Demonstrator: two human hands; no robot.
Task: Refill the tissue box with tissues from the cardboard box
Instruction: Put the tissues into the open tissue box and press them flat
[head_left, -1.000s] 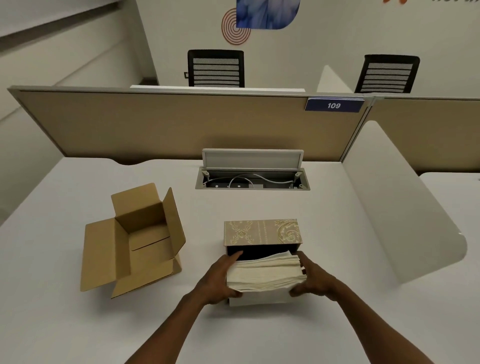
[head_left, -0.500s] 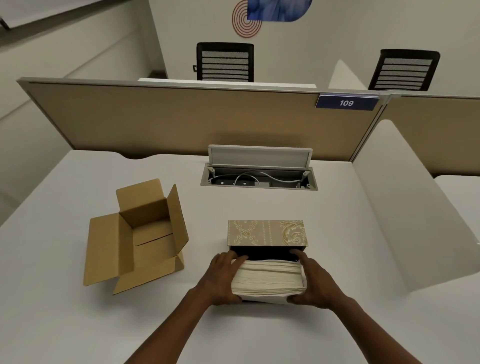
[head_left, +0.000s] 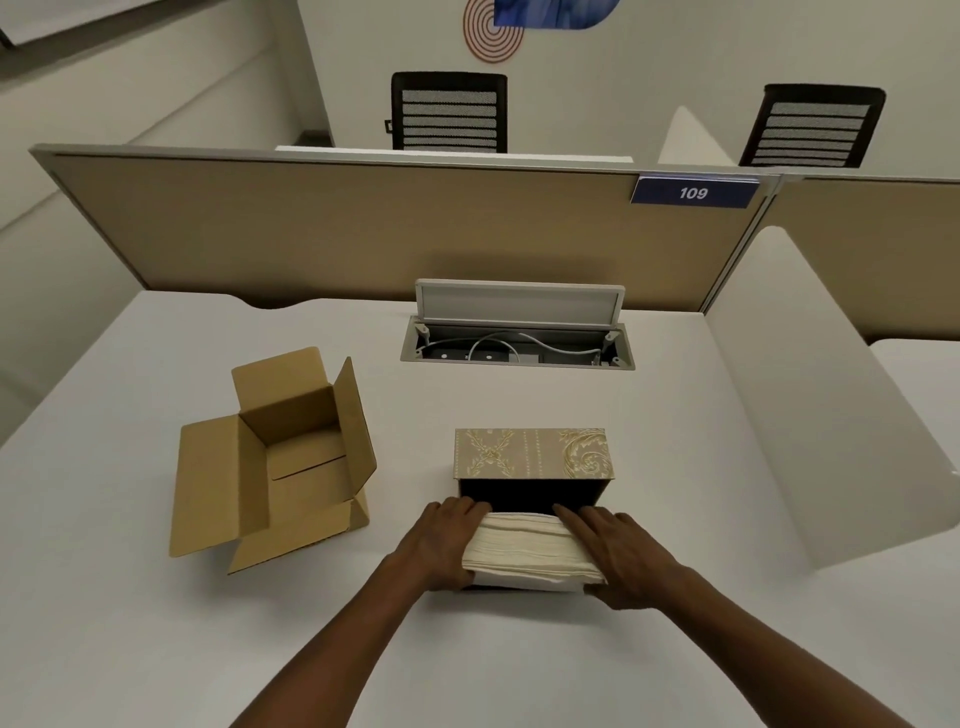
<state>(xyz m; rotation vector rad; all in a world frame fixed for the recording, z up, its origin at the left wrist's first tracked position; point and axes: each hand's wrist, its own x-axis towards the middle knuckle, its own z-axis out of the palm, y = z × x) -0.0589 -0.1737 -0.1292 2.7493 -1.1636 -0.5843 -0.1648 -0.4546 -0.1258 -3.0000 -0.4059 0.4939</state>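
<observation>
Tissues: we hold the cream stack (head_left: 532, 551) at the near end of the tissue box (head_left: 532, 460), low in its dark opening; the far part of the opening shows empty.
Change: a second ago the stack sat higher, bulging over the rim; now we have pressed it down and it lies flatter. We judge the refill nearly done, with seating and closing left.
Axis: the stack's long axis runs left to right across us, matching the box; its folded edges face us.
Left hand (head_left: 441, 545): clasped on the stack's left end, fingers on top at the far edge.
Right hand (head_left: 618, 556): flat on the stack's right end, fingers pressing on top.
Lid: the patterned flap stands up at the far side.
Carton (head_left: 270, 462): open, looks empty, to the left, well apart.
Tabletop (head_left: 156, 649): white, carries both boxes.
</observation>
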